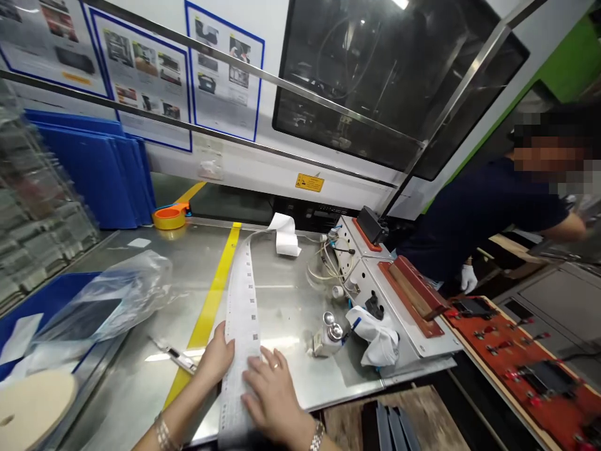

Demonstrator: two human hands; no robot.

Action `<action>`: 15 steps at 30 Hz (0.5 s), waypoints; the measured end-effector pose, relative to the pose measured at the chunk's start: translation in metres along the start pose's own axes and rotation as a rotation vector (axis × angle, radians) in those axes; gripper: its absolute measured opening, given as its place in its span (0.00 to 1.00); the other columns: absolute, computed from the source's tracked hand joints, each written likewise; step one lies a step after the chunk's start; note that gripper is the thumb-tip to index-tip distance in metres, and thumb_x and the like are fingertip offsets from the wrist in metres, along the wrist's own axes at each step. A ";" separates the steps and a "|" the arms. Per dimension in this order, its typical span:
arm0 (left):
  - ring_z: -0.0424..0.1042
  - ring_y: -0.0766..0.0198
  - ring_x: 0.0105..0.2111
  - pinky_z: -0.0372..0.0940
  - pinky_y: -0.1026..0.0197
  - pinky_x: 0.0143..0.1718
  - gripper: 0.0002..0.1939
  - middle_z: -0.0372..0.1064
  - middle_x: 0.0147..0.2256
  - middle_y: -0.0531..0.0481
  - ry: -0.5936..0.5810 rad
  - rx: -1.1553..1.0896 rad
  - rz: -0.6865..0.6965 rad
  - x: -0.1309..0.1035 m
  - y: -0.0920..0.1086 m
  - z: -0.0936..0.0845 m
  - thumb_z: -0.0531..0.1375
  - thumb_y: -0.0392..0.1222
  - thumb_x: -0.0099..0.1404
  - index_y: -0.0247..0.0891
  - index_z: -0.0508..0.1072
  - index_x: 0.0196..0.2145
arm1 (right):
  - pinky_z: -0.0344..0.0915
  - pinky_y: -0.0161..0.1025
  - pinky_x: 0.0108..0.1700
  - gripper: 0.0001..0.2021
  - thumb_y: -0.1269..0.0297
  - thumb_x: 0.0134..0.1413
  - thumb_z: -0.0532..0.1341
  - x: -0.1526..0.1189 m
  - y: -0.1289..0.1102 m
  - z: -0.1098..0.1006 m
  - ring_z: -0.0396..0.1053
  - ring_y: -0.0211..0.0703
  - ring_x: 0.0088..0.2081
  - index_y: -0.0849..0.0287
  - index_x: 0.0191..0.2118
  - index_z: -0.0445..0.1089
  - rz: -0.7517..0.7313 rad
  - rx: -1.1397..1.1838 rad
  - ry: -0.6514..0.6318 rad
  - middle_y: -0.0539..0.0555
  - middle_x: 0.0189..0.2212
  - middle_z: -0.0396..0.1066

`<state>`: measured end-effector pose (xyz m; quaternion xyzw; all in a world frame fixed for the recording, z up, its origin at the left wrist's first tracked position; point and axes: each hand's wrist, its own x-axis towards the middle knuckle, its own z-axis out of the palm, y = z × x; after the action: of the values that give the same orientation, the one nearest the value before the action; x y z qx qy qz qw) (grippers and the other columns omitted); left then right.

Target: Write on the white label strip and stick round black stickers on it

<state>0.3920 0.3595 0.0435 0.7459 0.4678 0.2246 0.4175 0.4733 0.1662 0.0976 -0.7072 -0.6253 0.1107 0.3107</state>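
Observation:
A long white strip of printed labels [241, 313] with small square codes runs down the metal table, from a loosely curled white end [285, 238] at the back to the front edge. My left hand [218, 354] is closed at the strip's left edge, thumb against the paper; its other fingers are partly hidden. Across the lower right part of the strip lies my right hand [275, 385], fingers apart and resting on the paper. A utility knife [176, 358] lies just left of my left wrist. Right of my right hand stands a small dispenser bottle [327, 338] with a metal top.
Grey fixture boxes [408, 307] with tubes and a white cloth [378, 338] stand at right. Orange-yellow tape [169, 217] lies at the back. Clear plastic bags [136, 291] lie over a blue bin [42, 294]. A co-worker in dark clothing [474, 207] stands beyond the right side.

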 end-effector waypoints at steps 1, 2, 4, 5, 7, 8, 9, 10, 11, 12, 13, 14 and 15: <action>0.68 0.43 0.56 0.62 0.37 0.58 0.26 0.68 0.55 0.32 0.014 0.025 0.029 -0.005 0.001 -0.001 0.54 0.40 0.68 0.31 0.59 0.62 | 0.45 0.62 0.69 0.19 0.60 0.60 0.61 -0.009 0.000 0.007 0.55 0.56 0.67 0.49 0.57 0.68 0.016 -0.032 -0.046 0.53 0.61 0.67; 0.64 0.39 0.60 0.57 0.35 0.61 0.29 0.64 0.58 0.28 0.032 0.048 0.065 -0.012 0.002 -0.002 0.52 0.40 0.67 0.29 0.56 0.64 | 0.43 0.63 0.69 0.19 0.58 0.61 0.61 -0.015 0.000 0.014 0.54 0.57 0.67 0.49 0.57 0.67 0.042 -0.048 -0.069 0.53 0.62 0.65; 0.52 0.39 0.67 0.47 0.36 0.67 0.31 0.55 0.64 0.28 0.051 0.077 0.162 -0.031 0.001 -0.002 0.49 0.41 0.67 0.29 0.53 0.66 | 0.41 0.64 0.69 0.21 0.58 0.61 0.61 -0.018 -0.001 0.024 0.52 0.59 0.68 0.50 0.59 0.66 0.098 -0.052 -0.060 0.55 0.64 0.63; 0.50 0.44 0.68 0.46 0.41 0.69 0.30 0.53 0.66 0.32 0.039 0.077 0.218 -0.042 -0.001 0.000 0.48 0.43 0.68 0.31 0.54 0.66 | 0.41 0.64 0.69 0.22 0.58 0.61 0.61 -0.018 -0.001 0.028 0.52 0.60 0.68 0.51 0.60 0.65 0.121 -0.043 -0.042 0.55 0.64 0.62; 0.59 0.55 0.65 0.56 0.52 0.66 0.26 0.62 0.63 0.40 -0.030 0.065 0.308 -0.064 -0.008 0.007 0.45 0.45 0.69 0.37 0.61 0.62 | 0.45 0.64 0.68 0.22 0.62 0.59 0.61 -0.019 -0.005 0.032 0.54 0.60 0.67 0.51 0.59 0.67 0.154 -0.008 0.003 0.56 0.63 0.64; 0.64 0.57 0.62 0.61 0.53 0.63 0.25 0.66 0.61 0.42 -0.065 0.068 0.331 -0.074 -0.013 0.011 0.44 0.46 0.70 0.39 0.64 0.61 | 0.48 0.63 0.67 0.20 0.64 0.58 0.61 -0.020 -0.007 0.032 0.57 0.60 0.65 0.51 0.56 0.70 0.169 0.012 0.032 0.56 0.61 0.67; 0.67 0.55 0.60 0.65 0.51 0.60 0.25 0.69 0.58 0.41 -0.087 0.082 0.350 -0.082 -0.018 0.015 0.44 0.46 0.70 0.39 0.68 0.58 | 0.51 0.62 0.66 0.17 0.66 0.57 0.61 -0.021 -0.010 0.029 0.60 0.59 0.63 0.51 0.52 0.73 0.185 0.037 0.070 0.55 0.58 0.70; 0.67 0.52 0.60 0.65 0.47 0.60 0.25 0.70 0.58 0.40 -0.107 0.102 0.376 -0.089 -0.024 0.018 0.45 0.47 0.69 0.38 0.71 0.56 | 0.56 0.60 0.64 0.14 0.68 0.55 0.61 -0.021 -0.012 0.025 0.64 0.59 0.60 0.51 0.47 0.75 0.201 0.069 0.120 0.55 0.54 0.73; 0.66 0.48 0.60 0.64 0.43 0.61 0.24 0.70 0.57 0.39 -0.119 0.124 0.403 -0.093 -0.029 0.020 0.47 0.47 0.68 0.37 0.73 0.54 | 0.59 0.58 0.61 0.12 0.68 0.54 0.61 -0.021 -0.013 0.019 0.68 0.58 0.56 0.52 0.44 0.77 0.223 0.116 0.184 0.56 0.50 0.75; 0.64 0.45 0.61 0.61 0.39 0.62 0.24 0.69 0.58 0.39 -0.124 0.144 0.431 -0.095 -0.034 0.022 0.49 0.47 0.66 0.37 0.75 0.53 | 0.62 0.55 0.59 0.10 0.67 0.54 0.62 -0.017 -0.013 0.011 0.70 0.56 0.53 0.53 0.40 0.78 0.267 0.200 0.263 0.56 0.46 0.77; 0.62 0.43 0.62 0.58 0.37 0.63 0.24 0.68 0.59 0.39 -0.125 0.159 0.454 -0.095 -0.039 0.023 0.51 0.47 0.65 0.37 0.76 0.52 | 0.64 0.53 0.56 0.07 0.64 0.53 0.63 -0.010 -0.011 0.002 0.72 0.55 0.49 0.54 0.38 0.78 0.326 0.310 0.345 0.57 0.42 0.77; 0.61 0.41 0.63 0.57 0.35 0.64 0.24 0.67 0.59 0.39 -0.117 0.174 0.480 -0.094 -0.043 0.023 0.52 0.47 0.64 0.38 0.76 0.52 | 0.66 0.52 0.54 0.08 0.60 0.54 0.64 0.001 -0.007 -0.007 0.73 0.54 0.46 0.56 0.36 0.78 0.391 0.428 0.420 0.57 0.39 0.78; 0.62 0.41 0.62 0.59 0.35 0.63 0.23 0.67 0.59 0.40 -0.104 0.197 0.512 -0.093 -0.047 0.023 0.52 0.46 0.64 0.39 0.77 0.52 | 0.68 0.50 0.51 0.10 0.56 0.54 0.65 0.017 -0.001 -0.016 0.74 0.53 0.43 0.58 0.34 0.78 0.476 0.565 0.490 0.58 0.36 0.78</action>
<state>0.3419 0.2777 -0.0029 0.8873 0.2616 0.2379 0.2960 0.4842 0.1779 0.1144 -0.7243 -0.2983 0.1748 0.5966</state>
